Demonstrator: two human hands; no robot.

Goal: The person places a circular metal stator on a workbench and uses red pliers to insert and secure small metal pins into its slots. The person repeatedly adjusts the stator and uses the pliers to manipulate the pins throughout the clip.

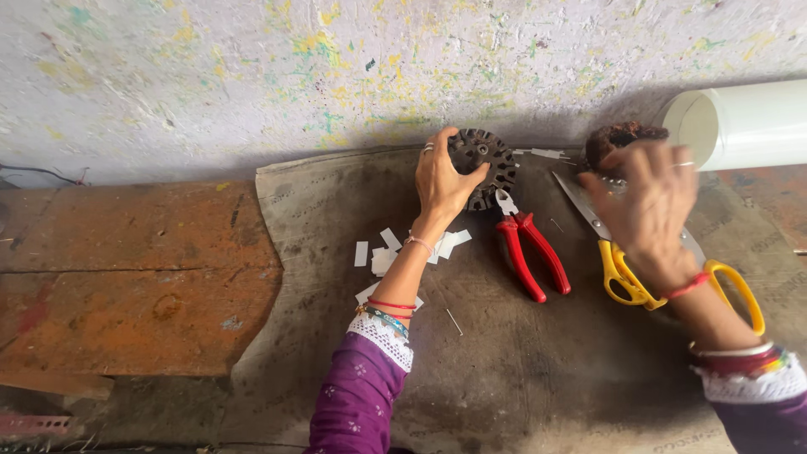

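Slotted metal disc (481, 166) stands on edge at back of bench (143, 277), against speckled wall (252, 76). Left hand (441, 181) wrapped round its rim, thumb across face. Looks heavy, rigid, toothed edge good for grip; take by rim, not by slots. Right hand (647, 202) blurred, fingers spread over dark copper-wound bundle (618, 139); can't tell if gripping. Red pliers (530, 248), yellow scissors (639, 269), white paper slips (395, 248) on grey mat (521, 370). White pipe (744, 126) far right.
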